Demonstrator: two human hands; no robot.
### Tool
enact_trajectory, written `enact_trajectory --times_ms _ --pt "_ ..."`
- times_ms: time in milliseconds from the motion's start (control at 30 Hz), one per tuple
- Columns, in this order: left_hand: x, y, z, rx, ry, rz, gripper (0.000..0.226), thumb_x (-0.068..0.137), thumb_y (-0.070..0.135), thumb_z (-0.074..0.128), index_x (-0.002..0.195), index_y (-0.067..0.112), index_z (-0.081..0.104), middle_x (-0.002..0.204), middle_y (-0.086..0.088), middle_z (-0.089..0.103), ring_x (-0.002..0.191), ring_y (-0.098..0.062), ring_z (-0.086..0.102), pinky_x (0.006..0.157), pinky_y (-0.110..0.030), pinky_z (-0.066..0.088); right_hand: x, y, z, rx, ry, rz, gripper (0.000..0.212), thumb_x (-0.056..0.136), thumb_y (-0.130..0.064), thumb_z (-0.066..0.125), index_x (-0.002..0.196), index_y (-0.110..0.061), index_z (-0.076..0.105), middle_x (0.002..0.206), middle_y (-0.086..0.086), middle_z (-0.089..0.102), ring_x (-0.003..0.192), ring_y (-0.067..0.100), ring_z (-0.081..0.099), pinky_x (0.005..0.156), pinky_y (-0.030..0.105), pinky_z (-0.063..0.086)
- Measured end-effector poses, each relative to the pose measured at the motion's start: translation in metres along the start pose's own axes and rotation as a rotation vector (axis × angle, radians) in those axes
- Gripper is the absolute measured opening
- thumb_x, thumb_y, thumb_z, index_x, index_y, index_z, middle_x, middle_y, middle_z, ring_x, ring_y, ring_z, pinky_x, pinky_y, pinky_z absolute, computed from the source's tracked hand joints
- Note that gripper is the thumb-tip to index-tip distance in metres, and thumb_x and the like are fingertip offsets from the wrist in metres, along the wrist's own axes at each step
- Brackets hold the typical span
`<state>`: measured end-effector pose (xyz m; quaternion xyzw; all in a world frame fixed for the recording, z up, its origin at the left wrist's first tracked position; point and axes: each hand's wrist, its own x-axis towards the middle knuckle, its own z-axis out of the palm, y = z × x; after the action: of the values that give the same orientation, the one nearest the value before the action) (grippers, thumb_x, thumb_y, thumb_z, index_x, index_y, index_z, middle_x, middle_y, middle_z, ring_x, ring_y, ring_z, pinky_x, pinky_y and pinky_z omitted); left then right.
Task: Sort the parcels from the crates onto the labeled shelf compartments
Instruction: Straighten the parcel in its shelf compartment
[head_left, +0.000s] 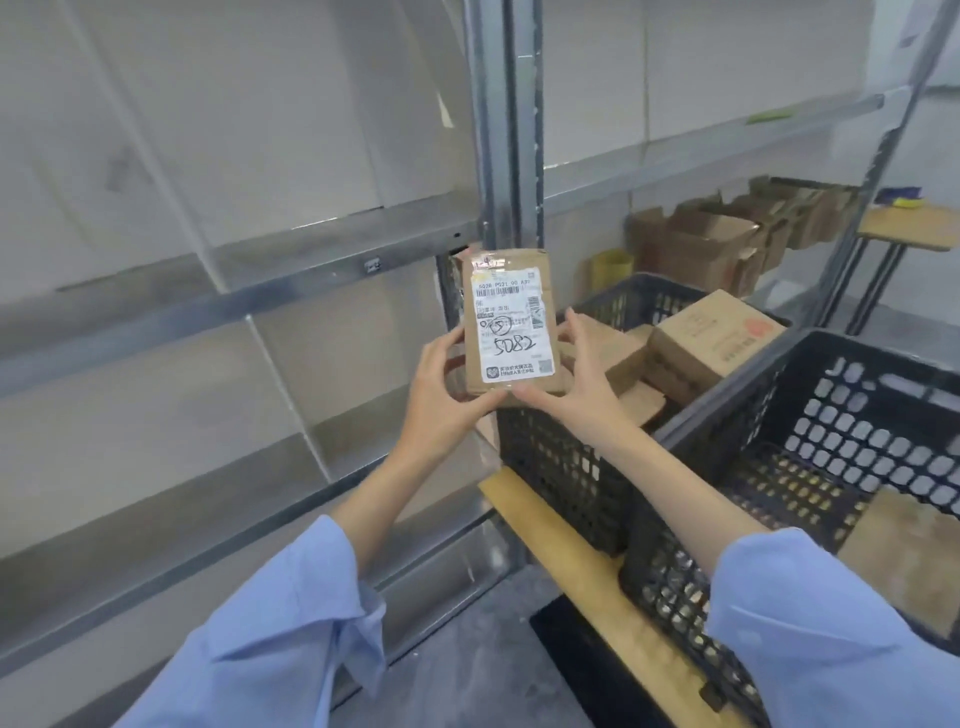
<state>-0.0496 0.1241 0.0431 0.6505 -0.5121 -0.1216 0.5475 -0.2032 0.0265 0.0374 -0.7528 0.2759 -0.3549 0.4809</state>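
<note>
Directly in front of the steel post (511, 130), a small brown parcel (511, 322) is held upright with its white label (514, 358), handwritten "5082", facing the camera. The left hand (447, 395) grips its left edge and bottom corner, and the right hand (576, 374) grips its right edge and bottom. Left of the post are the shelf compartments (156, 364), split by thin dividers. Right of the post, a black crate (561, 467) holding cardboard parcels (717, 338) stands on a yellow plank (561, 540), with a second crate (852, 426) further right and opened cartons (711, 249) behind.

two black crates (561, 467) on wooden bench (576, 566)
</note>
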Motion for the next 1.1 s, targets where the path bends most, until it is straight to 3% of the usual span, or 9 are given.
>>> enact_trajectory --times_ms 133,200,300,400,500,700,767,867,1100 --pt "-0.02 -0.011 -0.051 0.019 0.099 -0.029 0.083 0.072 0.031 0.087 0.142 0.027 0.041 0.136 0.013 0.043 0.119 0.011 0.046 0.086 -0.01 0.046 0.007 -0.021 0.047 -0.02 -0.094 -0.095 0.089 0.076 -0.028 0.083 0.145 -0.034 0.026 0.138 -0.006 0.029 0.13 0.004 0.035 0.113 0.028 0.032" --pt "-0.033 -0.012 -0.076 -0.014 0.133 -0.041 0.081 0.072 0.026 0.087 0.139 0.029 0.042 0.14 0.011 0.044 0.124 0.002 0.048 0.086 -0.018 0.051 0.006 -0.031 0.07 -0.016 -0.14 -0.127 0.092 0.073 -0.037 0.085 0.144 -0.038 0.027 0.142 -0.005 0.029 0.139 0.012 0.031 0.117 0.036 0.03" --pt "-0.053 -0.014 -0.114 -0.059 0.18 -0.057 0.082 0.071 0.019 0.088 0.137 0.028 0.04 0.141 0.012 0.047 0.127 -0.001 0.047 0.083 -0.013 0.05 0.002 -0.048 0.106 0.004 -0.199 -0.126 0.102 0.067 -0.057 0.082 0.148 -0.041 0.023 0.155 -0.005 0.023 0.144 0.016 0.028 0.118 0.047 0.029" --pt "-0.078 -0.014 -0.154 -0.06 0.204 -0.059 0.085 0.072 0.012 0.087 0.14 0.025 0.037 0.138 0.016 0.049 0.126 0.002 0.048 0.088 -0.016 0.05 -0.01 -0.067 0.142 0.088 -0.253 -0.125 0.095 0.08 -0.036 0.08 0.154 -0.027 0.02 0.155 -0.007 0.032 0.134 0.004 0.036 0.112 0.029 0.035" --pt "-0.104 -0.017 -0.19 -0.048 0.249 -0.058 0.087 0.072 0.004 0.085 0.141 0.023 0.036 0.138 0.017 0.048 0.126 0.002 0.048 0.086 -0.02 0.052 -0.025 -0.082 0.175 0.111 -0.301 -0.134 0.088 0.084 -0.024 0.076 0.152 -0.028 0.02 0.145 -0.017 0.036 0.125 -0.006 0.04 0.092 0.007 0.037" --pt "-0.166 -0.019 -0.255 0.024 0.29 -0.076 0.092 0.073 0.009 0.084 0.144 0.03 0.03 0.138 0.019 0.043 0.118 0.014 0.047 0.078 -0.016 0.052 -0.071 -0.117 0.245 0.132 -0.343 -0.148 0.089 0.084 -0.018 0.077 0.152 -0.03 0.02 0.146 -0.019 0.037 0.125 -0.008 0.043 0.095 0.009 0.037" --pt "-0.181 -0.022 -0.272 0.065 0.3 -0.073 0.091 0.073 0.016 0.086 0.145 0.028 0.032 0.142 0.015 0.043 0.121 0.007 0.047 0.082 -0.02 0.054 -0.082 -0.123 0.262 0.128 -0.349 -0.154 0.09 0.085 -0.012 0.076 0.154 -0.025 0.019 0.138 -0.023 0.039 0.113 -0.024 0.042 0.082 -0.003 0.036" --pt "-0.194 -0.026 -0.292 0.113 0.3 -0.064 0.09 0.071 0.02 0.087 0.145 0.025 0.036 0.142 0.01 0.042 0.124 -0.001 0.049 0.085 -0.023 0.055 -0.094 -0.129 0.281 0.112 -0.331 -0.154 0.088 0.085 -0.001 0.072 0.155 -0.018 0.021 0.131 -0.021 0.044 0.096 -0.037 0.04 0.072 -0.007 0.035" --pt "-0.189 -0.025 -0.306 0.058 0.281 -0.039 0.079 0.075 0.012 0.084 0.139 0.023 0.039 0.141 0.008 0.045 0.121 -0.002 0.051 0.082 -0.014 0.051 -0.097 -0.143 0.287 0.083 -0.251 -0.155 0.082 0.087 -0.011 0.073 0.15 -0.022 0.022 0.148 -0.01 0.041 0.125 0.002 0.044 0.08 -0.003 0.038"
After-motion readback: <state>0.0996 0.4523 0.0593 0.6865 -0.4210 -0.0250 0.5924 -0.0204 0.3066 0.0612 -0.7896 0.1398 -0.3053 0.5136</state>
